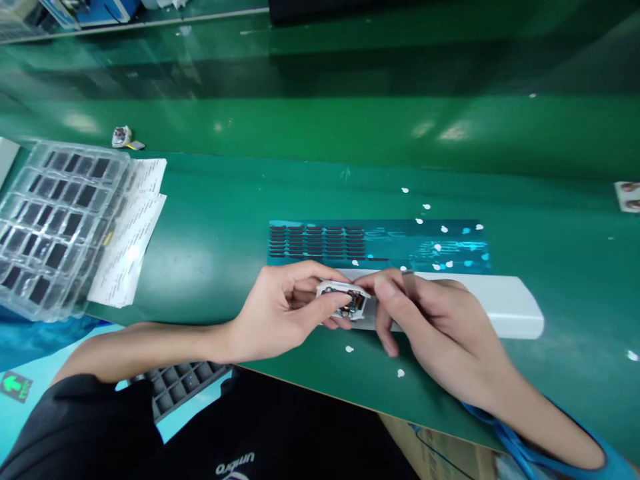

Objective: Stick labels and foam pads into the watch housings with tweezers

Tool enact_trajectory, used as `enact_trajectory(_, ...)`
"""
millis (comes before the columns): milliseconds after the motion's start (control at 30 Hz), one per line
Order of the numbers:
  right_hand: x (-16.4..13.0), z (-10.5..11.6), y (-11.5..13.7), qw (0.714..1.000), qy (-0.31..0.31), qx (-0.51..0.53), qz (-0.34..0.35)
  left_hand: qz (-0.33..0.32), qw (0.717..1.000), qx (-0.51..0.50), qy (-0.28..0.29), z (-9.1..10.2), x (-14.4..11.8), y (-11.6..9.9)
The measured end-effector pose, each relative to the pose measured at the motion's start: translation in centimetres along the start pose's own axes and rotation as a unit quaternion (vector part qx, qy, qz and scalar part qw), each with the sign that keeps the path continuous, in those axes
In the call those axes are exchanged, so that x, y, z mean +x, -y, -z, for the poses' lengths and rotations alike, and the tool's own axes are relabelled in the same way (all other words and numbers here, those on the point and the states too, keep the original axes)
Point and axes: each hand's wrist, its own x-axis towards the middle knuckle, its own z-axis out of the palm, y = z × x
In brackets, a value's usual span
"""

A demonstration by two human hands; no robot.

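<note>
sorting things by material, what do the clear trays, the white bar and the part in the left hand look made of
Clear trays: likely thin moulded plastic, glossy; see-through with bright glints. White bar: perhaps plastic or painted metal; smooth, opaque, softly shiny. Part: pale shell, probably plastic; coppery tints inside hint at metal, too small to be sure.

One camera is at work here, worn on the head, and it looks forward and down across the green counter (210,227). It sits near: the left hand (283,310) and the right hand (443,310) fall just below the middle of its frame. The view is wide, taking in the wearer's black shirt (310,433) at the bottom edge, a patch of floor (65,413) at lower left, and the green back panel (310,127) higher up.
</note>
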Motion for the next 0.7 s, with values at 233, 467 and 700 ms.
enact_trajectory(233, 0.7, 3.0, -0.3, 0.992, 0.015, 0.121, -0.041, -0.053, 0.996, 0.076, 0.016, 0.3, 0.2, -0.7)
enact_trajectory(467, 0.3, 3.8, -0.7, 0.979, -0.145, -0.126, 0.068, -0.333, 0.868, 0.365, 0.050, 1.7, 0.3, 0.6)
enact_trajectory(700, 0.7, 3.3, -1.1, 0.988, -0.084, -0.115, 0.060, -0.389, 0.710, 0.582, 0.076, 1.7, 0.6, 0.9)
